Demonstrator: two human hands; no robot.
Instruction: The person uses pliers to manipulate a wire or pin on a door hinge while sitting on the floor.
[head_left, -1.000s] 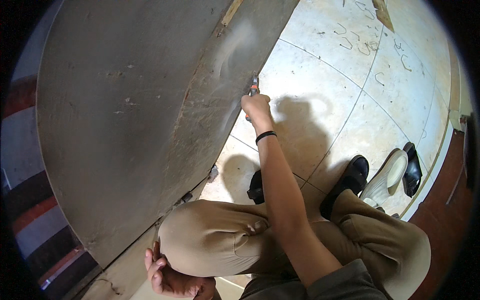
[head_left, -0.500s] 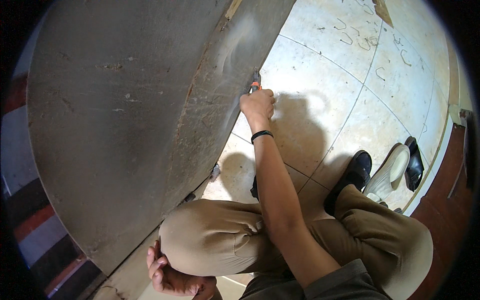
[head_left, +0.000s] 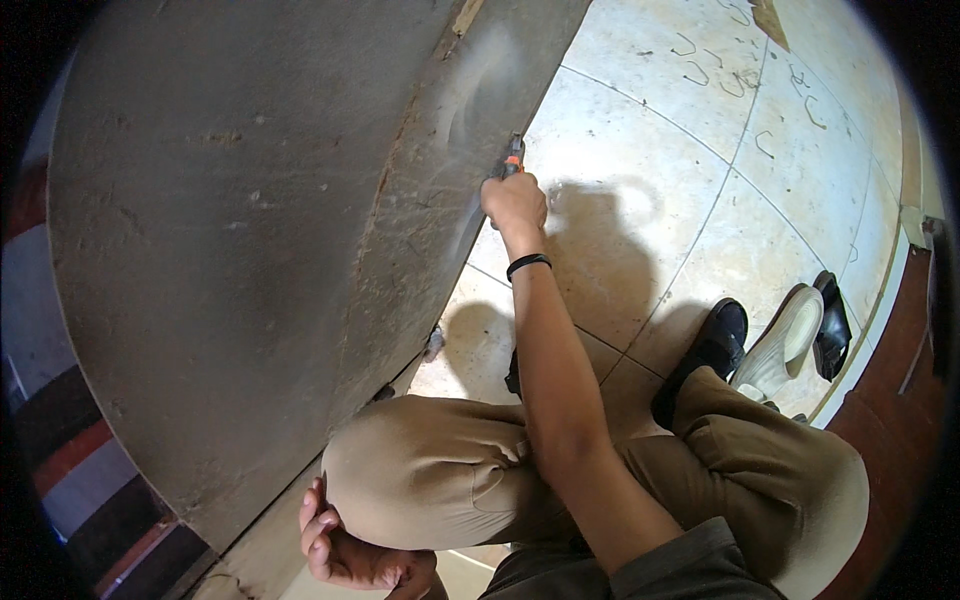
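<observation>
My right hand (head_left: 513, 203) grips a pair of pliers (head_left: 514, 160) with orange and dark handles. Their jaws are at the edge of a large grey, scuffed board (head_left: 220, 250); whether they bite on anything there is too small to tell. My left hand (head_left: 345, 550) rests beside my left knee, palm upward, its fingers loosely curled and apart with nothing visible in them. I am low over the floor, my tan-trousered legs (head_left: 420, 460) bent below me.
Several bent wire pieces (head_left: 765, 142) lie on the white tiled floor (head_left: 640, 140) to the right. A white slip-on shoe (head_left: 775, 350) and a black one (head_left: 832, 330) stand right of my dark-shod foot (head_left: 710, 345). A striped surface (head_left: 70, 460) shows beyond the board's left edge.
My right hand and the pliers have shifted slightly forward along the board's edge. The whole view has moved a little. My left hand keeps much the same pose.
</observation>
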